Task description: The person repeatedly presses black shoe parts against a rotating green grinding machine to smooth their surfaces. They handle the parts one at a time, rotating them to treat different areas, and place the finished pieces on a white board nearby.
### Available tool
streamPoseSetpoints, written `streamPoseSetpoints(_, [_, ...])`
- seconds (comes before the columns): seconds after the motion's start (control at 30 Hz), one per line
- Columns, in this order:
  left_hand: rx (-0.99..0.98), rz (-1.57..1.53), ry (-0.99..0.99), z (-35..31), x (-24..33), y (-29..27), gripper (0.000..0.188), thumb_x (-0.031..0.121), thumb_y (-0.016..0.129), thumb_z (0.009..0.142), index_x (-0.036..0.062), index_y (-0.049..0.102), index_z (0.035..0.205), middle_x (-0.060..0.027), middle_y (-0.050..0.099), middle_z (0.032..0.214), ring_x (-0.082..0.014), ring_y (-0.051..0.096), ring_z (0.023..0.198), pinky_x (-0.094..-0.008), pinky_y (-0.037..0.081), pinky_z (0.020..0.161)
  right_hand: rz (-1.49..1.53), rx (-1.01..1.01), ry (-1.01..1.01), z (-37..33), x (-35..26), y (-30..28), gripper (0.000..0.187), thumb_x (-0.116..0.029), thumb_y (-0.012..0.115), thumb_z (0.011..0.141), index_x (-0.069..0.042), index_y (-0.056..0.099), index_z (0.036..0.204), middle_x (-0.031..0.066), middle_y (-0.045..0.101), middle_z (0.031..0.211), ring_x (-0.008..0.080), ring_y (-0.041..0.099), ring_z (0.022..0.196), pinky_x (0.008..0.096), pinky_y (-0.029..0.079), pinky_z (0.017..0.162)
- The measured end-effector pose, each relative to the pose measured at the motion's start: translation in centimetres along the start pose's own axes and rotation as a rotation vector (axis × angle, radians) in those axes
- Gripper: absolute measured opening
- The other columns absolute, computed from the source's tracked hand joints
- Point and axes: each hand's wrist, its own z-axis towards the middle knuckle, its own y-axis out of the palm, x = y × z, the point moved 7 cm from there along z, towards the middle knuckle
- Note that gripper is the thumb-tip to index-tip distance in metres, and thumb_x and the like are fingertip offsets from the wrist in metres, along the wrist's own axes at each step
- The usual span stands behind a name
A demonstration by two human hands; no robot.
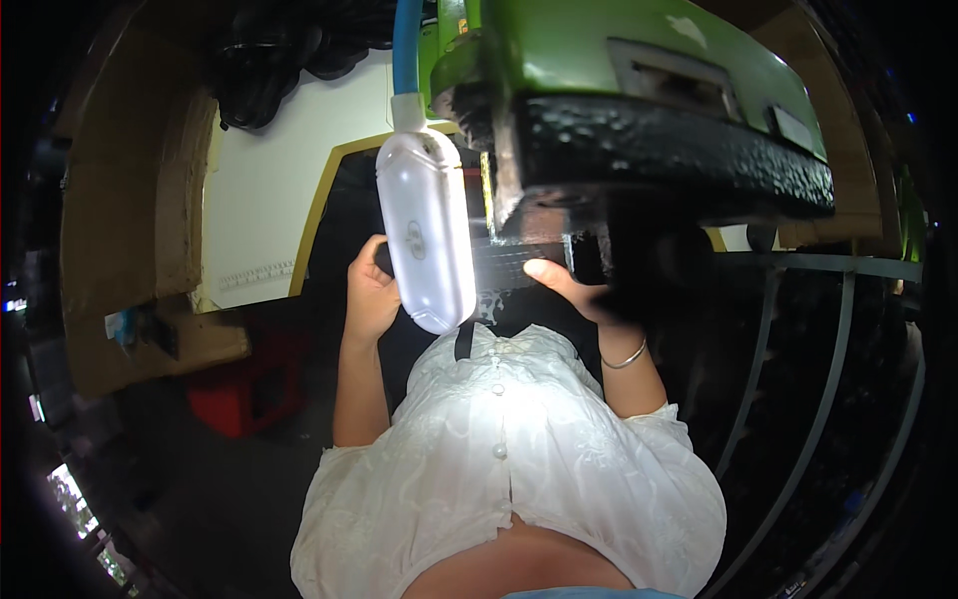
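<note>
A dark, flat piece with faint grid-like lines point(507, 268) is held between my two hands, below the head of a green and black machine point(639, 95). My left hand point(371, 295) is closed at its left side, thumb and forefinger curled together; the lamp partly covers that grip. On the right side, the thumb of my right hand point(579, 292) presses on top of the piece, its other fingers hidden. A lit white oblong lamp point(427, 235) on a blue arm hangs in front of the piece. I cannot make out the piece's exact kind.
A white tabletop with a yellow edge point(274, 190) lies at the left, with black bundled material point(261, 75) at its back. Cardboard point(130, 200) stands beside it. Below is a red stool point(249, 394). Metal bars point(833, 349) run along the right.
</note>
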Motion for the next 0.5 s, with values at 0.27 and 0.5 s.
streamPoseSetpoints(0.27, [-0.370,0.423,-0.037,0.0,-4.4,6.0,0.040,0.009,0.072,0.074,-0.0020,0.056,0.109,-0.0089,0.062,0.105,-0.0183,0.057,0.099,-0.0320,0.044,0.087,-0.093,-0.157,-0.027,1.1,1.3,1.0,0.038,0.007,0.068,0.072,0.004,0.055,0.107,0.0061,0.061,0.102,0.0120,0.057,0.092,0.0262,0.047,0.081])
streamPoseSetpoints(0.5, [-0.169,-0.066,-0.060,0.2,-0.4,11.4,0.033,0.013,0.066,0.082,-0.0010,0.057,0.110,-0.0087,0.061,0.101,-0.0159,0.056,0.092,-0.0284,0.044,0.084,0.178,-0.036,0.269,-1.7,3.9,-1.5,0.038,-0.007,0.075,0.069,0.004,0.060,0.102,0.0049,0.063,0.098,0.0103,0.056,0.090,0.0253,0.045,0.082])
